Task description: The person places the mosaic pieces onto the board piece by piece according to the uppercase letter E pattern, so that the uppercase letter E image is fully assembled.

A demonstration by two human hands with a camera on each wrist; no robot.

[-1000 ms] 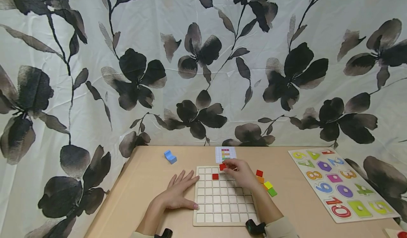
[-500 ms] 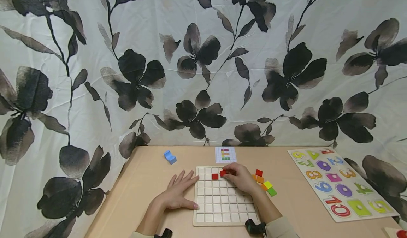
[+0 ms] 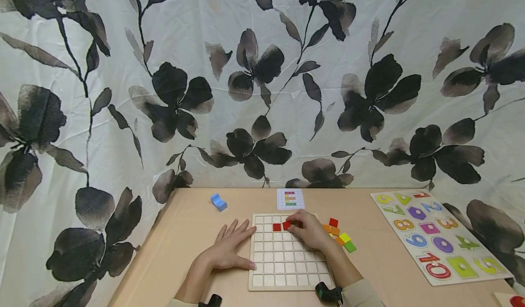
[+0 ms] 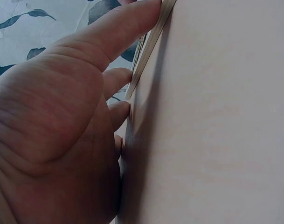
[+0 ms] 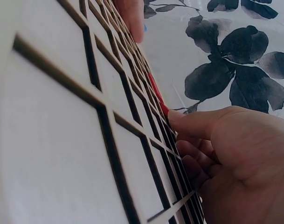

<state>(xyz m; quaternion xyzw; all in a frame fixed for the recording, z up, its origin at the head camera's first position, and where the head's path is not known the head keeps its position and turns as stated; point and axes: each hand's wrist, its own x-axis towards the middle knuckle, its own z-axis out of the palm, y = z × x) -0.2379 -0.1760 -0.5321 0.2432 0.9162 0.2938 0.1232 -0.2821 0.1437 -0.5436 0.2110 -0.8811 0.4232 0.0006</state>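
Observation:
A wooden grid board [image 3: 279, 268] lies on the table. One red tile [image 3: 276, 227] sits in a cell in its second row. Just to its right, my right hand [image 3: 309, 229] pinches a second red tile [image 3: 286, 225] at the board's surface. In the right wrist view, the thumb and fingers of the right hand [image 5: 244, 149] meet at the red piece [image 5: 164, 106]. My left hand [image 3: 225, 251] is spread flat, its thumb and fingertips touching the board's left edge. The left wrist view shows the left hand [image 4: 53, 116] with extended fingers against the board's side [image 4: 151, 46].
Red, orange, yellow and green tiles [image 3: 344, 237] lie right of the board. A small pattern card [image 3: 290, 199] is behind it, with a blue block [image 3: 219, 202] at the back left. A number and shape board [image 3: 443, 238] lies at the right.
My right hand has brought the second red tile from the board's back edge down and forward, beside the first red tile. The left hand stays in place.

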